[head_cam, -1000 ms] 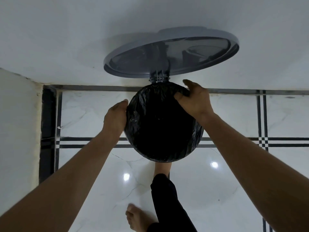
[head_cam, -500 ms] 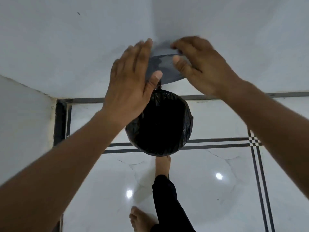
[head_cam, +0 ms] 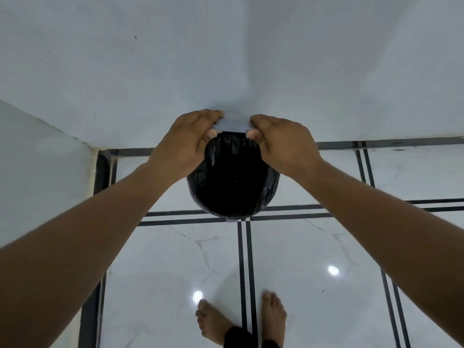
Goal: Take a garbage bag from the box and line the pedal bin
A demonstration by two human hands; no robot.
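Bare feet point(head_cam: 241, 320) stand on glossy white tile floor point(head_cam: 313, 247), well back from the round pedal bin point(head_cam: 232, 218) lined with crinkled black plastic garbage bag point(head_cam: 233, 182). I see my left hand point(head_cam: 184, 144) and right hand point(head_cam: 283, 144) pinching something pale at the far rim, probably the lid. White wall point(head_cam: 226, 59) is close behind.

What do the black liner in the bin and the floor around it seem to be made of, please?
Black liner: thin plastic film by the look, glossy, with fine crinkles that catch the light.
Floor: polished marble-look tile, white with grey veins and sharp lamp reflections; real stone or ceramic cannot be told.
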